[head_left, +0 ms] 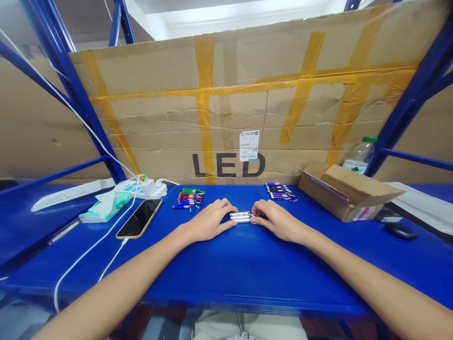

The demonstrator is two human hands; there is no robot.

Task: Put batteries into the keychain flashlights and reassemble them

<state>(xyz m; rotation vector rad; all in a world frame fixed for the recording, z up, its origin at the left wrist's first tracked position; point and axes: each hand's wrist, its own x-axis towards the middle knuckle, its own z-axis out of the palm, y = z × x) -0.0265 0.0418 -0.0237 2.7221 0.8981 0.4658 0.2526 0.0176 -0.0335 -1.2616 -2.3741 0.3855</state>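
A few slim silver keychain flashlights (240,217) lie side by side on the blue table, in front of me at the middle. My left hand (214,219) closes its thumb and fingers on their left ends. At the right ends, where the clips are, my right hand (272,219) pinches with thumb and forefinger; its fingertips partly hide the clips. Left of my left hand lies a row of green, red and blue keychain flashlights (187,198) with carabiner clips. Beyond my right hand rests a second row of purple, black and blue keychain flashlights (279,192).
A phone (140,219) on a white cable, a tissue pack (106,207) and a power strip (153,190) occupy the left. On the right are an open cardboard box (325,198), a black mouse (400,231) and a plastic bottle (360,155). Large taped cardboard (159,127) walls the back.
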